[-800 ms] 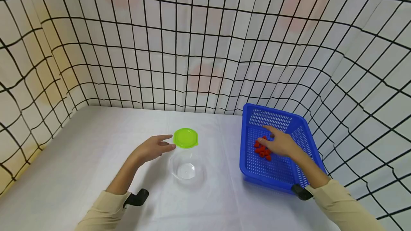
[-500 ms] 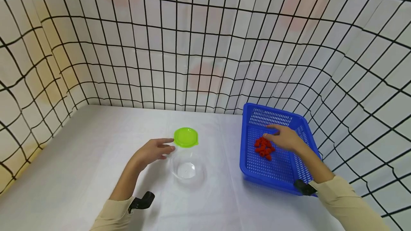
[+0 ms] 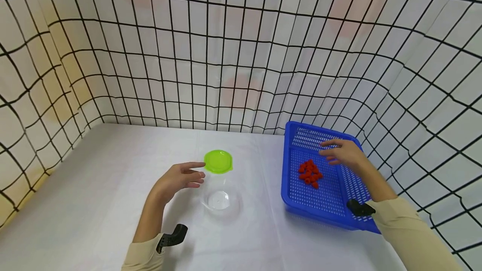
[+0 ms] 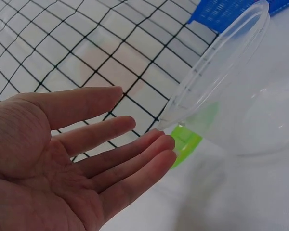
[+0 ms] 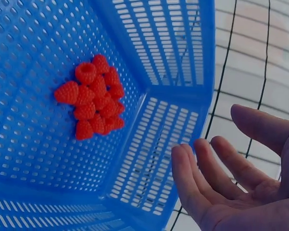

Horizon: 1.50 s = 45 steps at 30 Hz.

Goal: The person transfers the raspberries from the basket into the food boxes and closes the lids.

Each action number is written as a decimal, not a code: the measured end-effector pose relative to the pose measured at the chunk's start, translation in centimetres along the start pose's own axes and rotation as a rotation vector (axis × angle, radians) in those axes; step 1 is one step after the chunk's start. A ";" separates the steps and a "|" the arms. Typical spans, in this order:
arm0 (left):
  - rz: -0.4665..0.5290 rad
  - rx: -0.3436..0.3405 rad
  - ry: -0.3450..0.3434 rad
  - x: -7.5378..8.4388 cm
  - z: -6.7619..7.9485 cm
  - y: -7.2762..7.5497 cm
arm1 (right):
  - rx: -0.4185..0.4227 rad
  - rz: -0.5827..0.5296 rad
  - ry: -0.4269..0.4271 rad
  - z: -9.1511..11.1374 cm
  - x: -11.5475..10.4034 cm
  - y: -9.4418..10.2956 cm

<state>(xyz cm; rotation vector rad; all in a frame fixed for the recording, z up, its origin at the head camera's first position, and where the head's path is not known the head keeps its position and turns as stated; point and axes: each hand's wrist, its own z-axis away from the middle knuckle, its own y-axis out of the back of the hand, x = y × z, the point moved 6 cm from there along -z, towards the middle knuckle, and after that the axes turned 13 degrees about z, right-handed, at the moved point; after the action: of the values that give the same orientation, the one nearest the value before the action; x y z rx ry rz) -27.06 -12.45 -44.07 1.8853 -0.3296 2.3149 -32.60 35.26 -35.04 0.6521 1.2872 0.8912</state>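
Observation:
A clear plastic bowl (image 3: 219, 199) stands on the white cloth in the middle, its rim close to the fingertips of my left hand (image 3: 176, 182). In the left wrist view the left palm (image 4: 53, 178) faces up with relaxed fingers, holding nothing. A green lid (image 3: 218, 161) lies just behind the bowl. Over the right part of the blue basket (image 3: 285, 170) hovers my right hand (image 3: 345, 154), its fingers loose and apart. Several red raspberries (image 5: 97, 98) sit heaped on the basket floor, to the left of that hand in the head view.
A black wire grid (image 3: 222, 53) backed by white cloth rises behind the table and along both sides. The basket's right side runs close to the grid. White cloth (image 3: 113, 204) covers the tabletop.
My right hand has lifted away from the raspberries, moving right and back, and its fingers have spread. The left hand has shifted slightly beside the bowl, fingers a little more extended.

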 end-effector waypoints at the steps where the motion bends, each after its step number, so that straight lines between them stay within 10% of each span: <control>1: 0.006 0.003 -0.001 0.0 0.0 0.0 | 0.004 -0.014 -0.003 -0.1 0.2 0.1; 15: 0.036 0.024 0.025 -1.6 -0.6 0.6 | 0.031 -0.069 -0.093 -1.7 3.6 0.0; 45: 0.121 -0.163 0.039 -2.8 -0.4 0.0 | -0.102 -0.257 -0.251 -2.9 7.9 -1.8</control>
<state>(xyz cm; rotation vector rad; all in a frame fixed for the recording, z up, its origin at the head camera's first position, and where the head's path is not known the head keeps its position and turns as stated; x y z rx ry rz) -26.88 -12.24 -46.84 1.7864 -0.6237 2.3160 -34.74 40.79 -41.22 0.4874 1.0642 0.6378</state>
